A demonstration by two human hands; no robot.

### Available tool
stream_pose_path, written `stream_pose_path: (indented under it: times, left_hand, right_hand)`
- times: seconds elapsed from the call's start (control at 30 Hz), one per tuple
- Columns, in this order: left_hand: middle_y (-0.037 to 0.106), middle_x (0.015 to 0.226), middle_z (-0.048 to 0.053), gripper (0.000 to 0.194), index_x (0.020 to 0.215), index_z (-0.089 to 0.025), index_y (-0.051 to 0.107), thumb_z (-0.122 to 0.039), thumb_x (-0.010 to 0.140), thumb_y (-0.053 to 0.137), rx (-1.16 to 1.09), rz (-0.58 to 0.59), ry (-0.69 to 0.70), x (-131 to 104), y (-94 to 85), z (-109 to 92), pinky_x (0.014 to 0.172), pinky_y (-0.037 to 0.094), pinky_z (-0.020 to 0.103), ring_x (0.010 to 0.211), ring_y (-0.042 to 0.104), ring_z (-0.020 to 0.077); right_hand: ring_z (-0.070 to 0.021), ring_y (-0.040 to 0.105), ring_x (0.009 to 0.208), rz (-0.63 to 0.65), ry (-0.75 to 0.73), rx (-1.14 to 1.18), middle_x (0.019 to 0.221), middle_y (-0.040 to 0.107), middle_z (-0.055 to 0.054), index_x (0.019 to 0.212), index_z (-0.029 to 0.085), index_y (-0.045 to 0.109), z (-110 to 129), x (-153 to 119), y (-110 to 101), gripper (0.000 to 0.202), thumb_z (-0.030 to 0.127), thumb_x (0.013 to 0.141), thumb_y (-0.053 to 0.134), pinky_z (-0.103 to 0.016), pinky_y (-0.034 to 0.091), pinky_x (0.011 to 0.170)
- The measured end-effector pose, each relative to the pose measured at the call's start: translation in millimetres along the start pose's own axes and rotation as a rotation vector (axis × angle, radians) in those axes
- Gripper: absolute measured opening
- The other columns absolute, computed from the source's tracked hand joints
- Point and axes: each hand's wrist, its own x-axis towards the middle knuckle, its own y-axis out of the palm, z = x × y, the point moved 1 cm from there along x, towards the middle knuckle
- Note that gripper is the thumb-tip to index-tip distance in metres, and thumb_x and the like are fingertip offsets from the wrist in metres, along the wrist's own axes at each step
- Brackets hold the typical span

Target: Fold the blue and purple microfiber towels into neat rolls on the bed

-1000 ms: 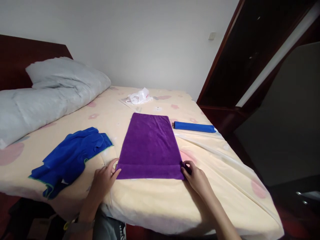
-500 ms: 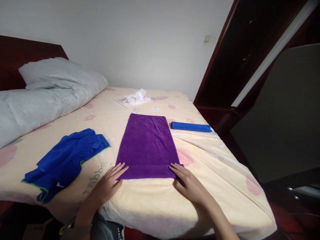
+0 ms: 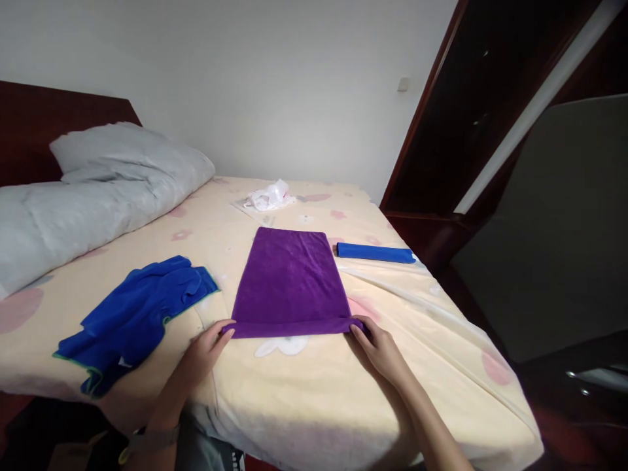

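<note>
A purple towel (image 3: 292,275) lies spread on the bed, its near edge turned over into a narrow folded band. My left hand (image 3: 209,343) pinches the left end of that band between thumb and fingers. At the band's right end, my right hand (image 3: 375,343) grips the cloth the same way. Left of the purple towel lies a crumpled blue towel (image 3: 132,314) with green edging. A blue towel in a neat flat roll (image 3: 375,252) rests to the right, apart from both hands.
A floral sheet covers the bed (image 3: 314,399). Toward the back lies a crumpled white plastic bag (image 3: 269,195). A grey quilt (image 3: 112,176) is bunched at the left by the dark headboard (image 3: 63,118). Dark wooden furniture (image 3: 451,118) stands beyond the bed's right edge.
Both hands went from lying flat on the folded band to pinching its ends. The band is narrower, and the towel's near edge has moved away from me.
</note>
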Motion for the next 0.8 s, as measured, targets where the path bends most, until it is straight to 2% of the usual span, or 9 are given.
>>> stream_pose_path:
  times: [0.1, 0.2, 0.3, 0.37, 0.43, 0.57, 0.7, 0.8]
  left_hand:
    - [0.074, 0.112, 0.009, 0.048, 0.117, -0.020, 0.066, -0.053, 0.083, 0.059, -0.043, -0.052, -0.047, 7, 3.5, 3, 0.093, 0.055, 0.038, 0.103, 0.069, 0.0257]
    - [0.075, 0.103, 0.009, 0.054, 0.115, -0.019, 0.066, -0.054, 0.074, 0.069, -0.122, -0.029, -0.076, 16, 6.9, 8, 0.090, 0.055, 0.039, 0.098, 0.070, 0.0266]
    - [0.075, 0.088, 0.010, 0.052, 0.103, -0.017, 0.066, -0.060, 0.076, 0.066, -0.290, -0.036, -0.101, 27, 8.9, 8, 0.083, 0.058, 0.039, 0.089, 0.072, 0.0270]
    - [0.075, 0.086, 0.010, 0.052, 0.095, -0.018, 0.066, -0.066, 0.075, 0.064, -0.345, -0.073, -0.098, 35, 10.3, 4, 0.081, 0.058, 0.038, 0.088, 0.072, 0.0271]
    - [0.075, 0.087, 0.008, 0.052, 0.090, -0.020, 0.065, -0.069, 0.073, 0.064, -0.332, -0.127, -0.087, 42, 12.7, -1, 0.082, 0.058, 0.037, 0.089, 0.072, 0.0267]
    - [0.073, 0.082, 0.005, 0.052, 0.091, -0.020, 0.063, -0.069, 0.075, 0.060, -0.264, -0.207, -0.078, 50, 18.8, -5, 0.084, 0.057, 0.035, 0.087, 0.072, 0.0248]
    - [0.073, 0.083, 0.006, 0.049, 0.096, -0.018, 0.063, -0.064, 0.080, 0.056, -0.209, -0.266, -0.072, 45, 18.6, -6, 0.081, 0.056, 0.032, 0.085, 0.071, 0.0241]
    - [0.071, 0.079, 0.004, 0.044, 0.098, -0.019, 0.065, -0.060, 0.084, 0.054, -0.094, -0.315, -0.093, 34, 14.3, -7, 0.071, 0.053, 0.026, 0.078, 0.070, 0.0211]
  right_hand:
    - [-0.0279, 0.068, 0.101, -0.072, 0.046, 0.053, 0.111, 0.074, -0.009, 0.109, 0.022, 0.066, -4, 13, 4, 0.036, 0.050, 0.095, 0.048, -0.037, 0.050, 0.086]
    - [-0.0287, 0.069, 0.091, -0.121, 0.071, 0.088, 0.101, 0.075, -0.010, 0.102, 0.020, 0.067, -6, 25, 7, 0.040, 0.055, 0.093, 0.049, -0.037, 0.051, 0.080]
    - [-0.0278, 0.068, 0.098, -0.165, 0.022, 0.140, 0.107, 0.074, -0.010, 0.106, 0.020, 0.067, -6, 33, 10, 0.040, 0.054, 0.093, 0.050, -0.038, 0.050, 0.086]
    - [-0.0264, 0.066, 0.106, -0.189, -0.027, 0.184, 0.113, 0.072, -0.010, 0.109, 0.021, 0.066, -7, 37, 12, 0.038, 0.052, 0.094, 0.049, -0.038, 0.049, 0.092]
    - [-0.0258, 0.065, 0.109, -0.187, -0.044, 0.214, 0.115, 0.072, -0.010, 0.111, 0.020, 0.066, -11, 40, 15, 0.038, 0.051, 0.095, 0.048, -0.038, 0.049, 0.096]
    - [-0.0270, 0.065, 0.110, -0.179, -0.012, 0.212, 0.116, 0.072, -0.012, 0.111, 0.019, 0.066, -18, 44, 16, 0.041, 0.052, 0.094, 0.047, -0.041, 0.049, 0.098]
    - [-0.0267, 0.066, 0.110, -0.173, 0.009, 0.260, 0.116, 0.072, -0.011, 0.112, 0.019, 0.067, -15, 42, 9, 0.042, 0.052, 0.095, 0.048, -0.040, 0.050, 0.097]
    - [-0.0270, 0.067, 0.109, -0.155, 0.027, 0.316, 0.117, 0.073, -0.011, 0.112, 0.019, 0.069, -10, 34, 2, 0.041, 0.052, 0.094, 0.051, -0.039, 0.052, 0.095]
